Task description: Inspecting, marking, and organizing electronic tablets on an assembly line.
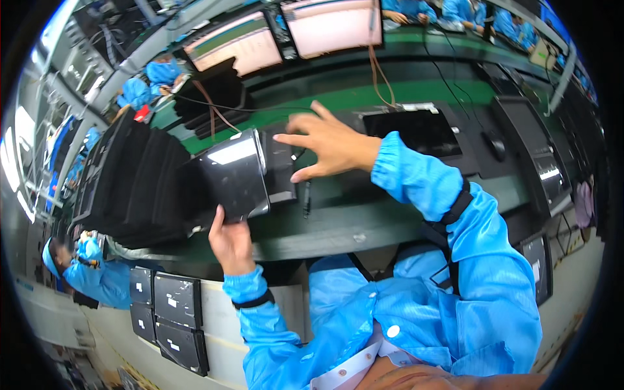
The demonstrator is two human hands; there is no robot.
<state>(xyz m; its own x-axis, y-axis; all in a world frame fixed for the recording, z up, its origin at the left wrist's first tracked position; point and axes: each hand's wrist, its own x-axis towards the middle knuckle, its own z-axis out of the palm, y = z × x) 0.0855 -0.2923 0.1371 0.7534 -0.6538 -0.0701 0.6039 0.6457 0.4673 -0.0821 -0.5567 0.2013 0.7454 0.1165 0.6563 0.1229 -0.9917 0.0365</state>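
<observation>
A glossy black flat panel [234, 175] with pale edges leans beside the black foam stack on the left. My left hand [232, 246] grips its near edge, thumb against the face. Just right of the panel hovers my right hand [328, 144], open, its fingers spread and slightly blurred, with nothing seen in them. Below those fingers lies a dark flat pad or tray [281, 170]. A thin black pen-like tool [307, 200] rests on the green bench. Further right, a second dark screen panel [416, 132] lies flat on a black mat.
Tall black foam trays [140, 175] stand at the left, with another black stack [211, 104] behind. Two lit monitors [335, 26] rise at the back. A mouse [495, 144] and a black tray [530, 140] sit at right. Cables hang over the bench [364, 235]. Co-workers in blue sit around.
</observation>
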